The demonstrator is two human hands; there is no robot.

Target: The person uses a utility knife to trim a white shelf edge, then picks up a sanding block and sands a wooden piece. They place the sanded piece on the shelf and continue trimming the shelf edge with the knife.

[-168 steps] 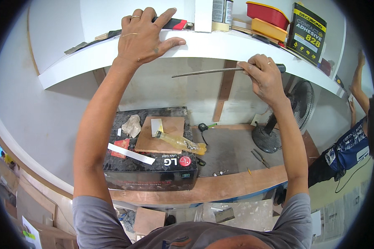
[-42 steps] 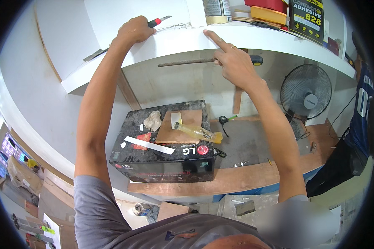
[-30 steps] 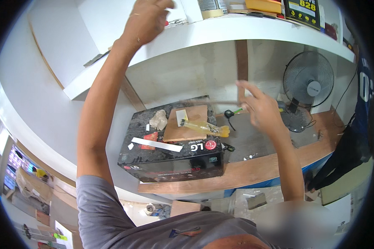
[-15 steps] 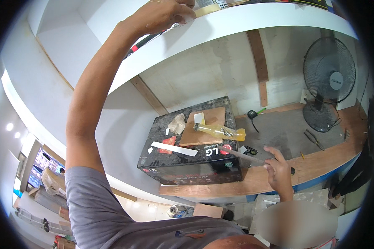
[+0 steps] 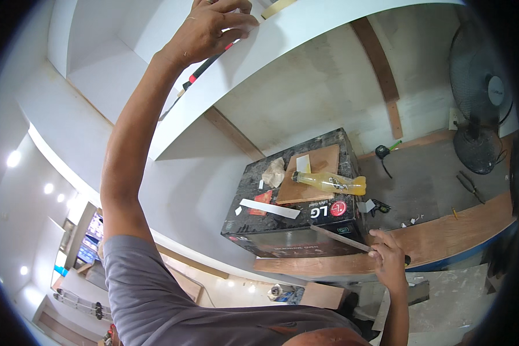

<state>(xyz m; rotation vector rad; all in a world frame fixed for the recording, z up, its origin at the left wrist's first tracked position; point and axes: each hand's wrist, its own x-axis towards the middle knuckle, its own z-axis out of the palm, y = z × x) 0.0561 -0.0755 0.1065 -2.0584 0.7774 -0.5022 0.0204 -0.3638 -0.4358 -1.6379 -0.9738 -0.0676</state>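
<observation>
My left hand (image 5: 213, 29) is raised at the white shelf (image 5: 305, 34), its bent fingers apart at the shelf's edge. Nothing can be made out in them. Just below it, a red-and-black tool (image 5: 199, 70) lies along the shelf. Lower right, my right hand (image 5: 389, 259) is closed round the black handle of a file (image 5: 340, 238), whose flat grey blade points left across the front of a black carton (image 5: 294, 245). On this carton are a brown board (image 5: 323, 158), a bottle of yellow liquid (image 5: 331, 183), a white strip (image 5: 270, 209) and a crumpled pale piece (image 5: 274, 173).
On the grey-topped counter (image 5: 427, 184) lie a tape measure (image 5: 382, 152), pliers (image 5: 470, 187), a small black tool (image 5: 379, 207) and white scraps. A standing fan (image 5: 477, 147) is at the far right. Grey-white panels (image 5: 461, 294) lie below the wooden counter edge.
The view has shifted, so the carton and counter sit further right. My right hand has drawn the file back from the carton's top edge. My left hand stays at the shelf.
</observation>
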